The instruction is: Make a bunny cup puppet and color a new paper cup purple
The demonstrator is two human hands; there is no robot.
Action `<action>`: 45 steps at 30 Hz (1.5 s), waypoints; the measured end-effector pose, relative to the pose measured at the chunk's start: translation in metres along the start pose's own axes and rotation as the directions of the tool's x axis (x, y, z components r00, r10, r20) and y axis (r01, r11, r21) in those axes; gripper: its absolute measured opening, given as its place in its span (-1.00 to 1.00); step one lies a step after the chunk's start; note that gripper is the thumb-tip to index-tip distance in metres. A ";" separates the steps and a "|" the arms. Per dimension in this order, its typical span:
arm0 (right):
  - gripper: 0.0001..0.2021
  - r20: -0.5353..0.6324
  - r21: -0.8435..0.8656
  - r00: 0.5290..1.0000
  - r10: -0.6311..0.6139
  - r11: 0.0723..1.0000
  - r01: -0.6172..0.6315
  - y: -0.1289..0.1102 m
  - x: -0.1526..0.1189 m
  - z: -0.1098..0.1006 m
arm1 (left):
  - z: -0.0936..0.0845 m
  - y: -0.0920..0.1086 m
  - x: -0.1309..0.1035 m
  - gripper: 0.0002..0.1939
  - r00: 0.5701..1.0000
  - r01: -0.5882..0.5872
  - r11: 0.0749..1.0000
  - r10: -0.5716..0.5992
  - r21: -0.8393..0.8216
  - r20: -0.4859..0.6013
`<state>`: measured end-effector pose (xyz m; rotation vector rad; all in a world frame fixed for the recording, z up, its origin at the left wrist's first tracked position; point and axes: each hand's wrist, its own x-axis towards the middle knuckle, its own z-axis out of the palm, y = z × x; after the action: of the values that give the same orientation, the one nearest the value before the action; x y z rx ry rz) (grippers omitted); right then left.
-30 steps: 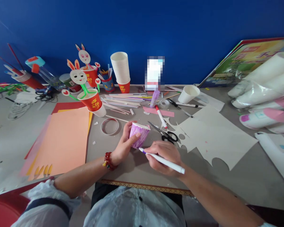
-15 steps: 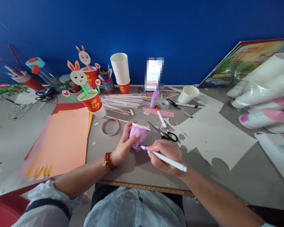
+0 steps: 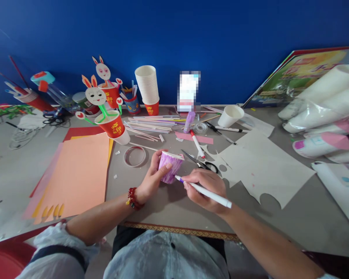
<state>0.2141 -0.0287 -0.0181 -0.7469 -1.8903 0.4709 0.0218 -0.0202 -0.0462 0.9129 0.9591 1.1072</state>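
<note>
A paper cup (image 3: 170, 166) with purple strokes over its side is tilted above the table's middle. My left hand (image 3: 152, 174) is wrapped round it, thumb across the front. In my right hand (image 3: 208, 188) is a white marker (image 3: 211, 197), gripped like a pen, its purple tip at the lower right side of the cup. Behind my right hand lie black-handled scissors (image 3: 211, 167), partly on cut white paper (image 3: 256, 166). A roll of tape (image 3: 134, 156) lies left of the cup.
Coloured sheets (image 3: 78, 170) are stacked at left. Behind them stand rabbit-topped red cups (image 3: 112, 126). Further back are straws (image 3: 151, 124), a tall stack of white cups (image 3: 147, 87), a purple glue stick (image 3: 189, 122) and a red-capped marker (image 3: 197, 144). Bagged cups (image 3: 322, 100) lie at right.
My right hand and the marker have shifted slightly right and up, the tip moving from the cup's bottom edge to a little higher on its side. My left hand still holds the cup.
</note>
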 end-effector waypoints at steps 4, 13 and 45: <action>-0.84 0.002 -0.008 1.000 0.013 1.000 -0.013 0.001 0.001 -0.002 | 0.000 -0.001 0.000 -0.50 1.000 -0.008 1.000 0.008 0.008 -0.006; -0.86 -0.016 0.011 0.998 0.053 0.999 -0.053 0.003 0.003 -0.005 | 0.000 -0.001 0.001 -0.46 1.000 0.011 1.000 -0.011 -0.008 -0.005; -0.87 -0.082 -0.070 0.994 0.066 0.995 -0.072 0.003 0.008 -0.009 | -0.001 -0.003 0.001 -0.48 1.000 0.022 0.999 -0.022 -0.033 0.017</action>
<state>0.2212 -0.0209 -0.0110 -0.8698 -1.8197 0.4111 0.0216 -0.0201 -0.0490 0.8814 0.9331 1.0924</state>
